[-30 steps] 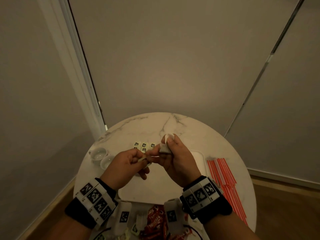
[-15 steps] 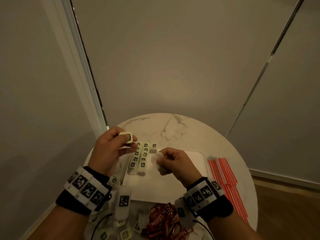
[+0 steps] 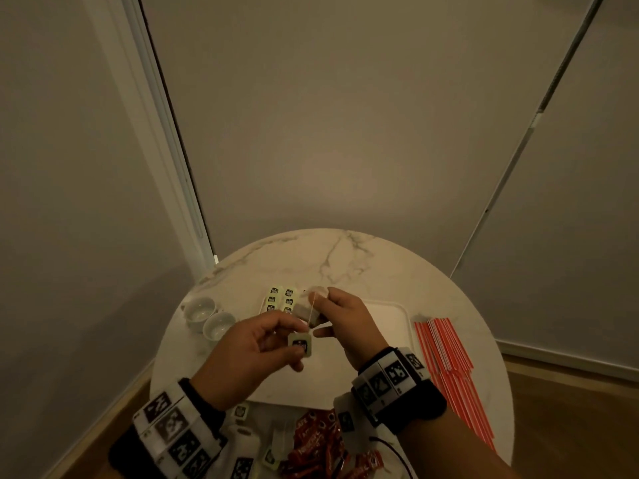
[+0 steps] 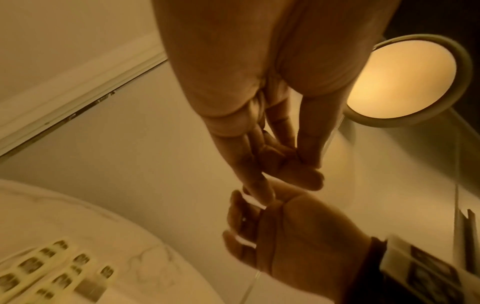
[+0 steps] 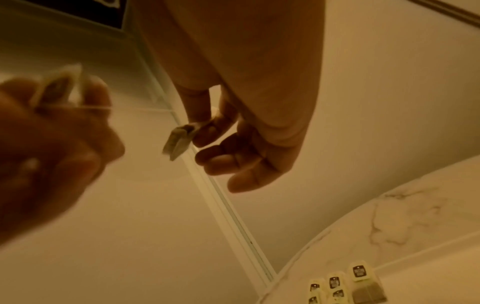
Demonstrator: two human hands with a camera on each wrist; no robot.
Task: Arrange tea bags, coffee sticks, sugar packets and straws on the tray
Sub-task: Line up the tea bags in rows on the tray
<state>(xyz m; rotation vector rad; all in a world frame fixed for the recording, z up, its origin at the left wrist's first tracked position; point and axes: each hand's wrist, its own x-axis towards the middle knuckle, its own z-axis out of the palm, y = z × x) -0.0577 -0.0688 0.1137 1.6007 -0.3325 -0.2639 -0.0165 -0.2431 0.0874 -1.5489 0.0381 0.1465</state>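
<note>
White marble makes up the round table (image 3: 345, 257), the biggest thing here. On it lies a flat white tray (image 3: 390, 316) with round corners. Rows of small tea bags with pale tags (image 3: 280, 300) already sit neatly at the tray's far left corner, so that part of the job looks partly done. Most of the tray is bare.

Beside the tray, on the person's right, a big bunch of red and white striped straws (image 3: 449, 357) lies on the table, not on the tray yet. At the near edge a pile of red coffee sticks (image 3: 311, 444) waits too, with a few loose tea bags next to it. No sugar packets can be told apart. Two small white cups (image 3: 207, 318) stand to the left of the tray.

The right hand (image 3: 349, 319) pinches one small brown tea bag (image 3: 306, 311) above the tray, just beside the rows. The left hand (image 3: 256, 344) pinches that bag's little paper tag (image 3: 300, 344), fingers curled round it. A thin string (image 3: 312, 305) runs between them. This bag probably goes down next to the rows. Then the sticks, the straws and the sugar still need a place.
</note>
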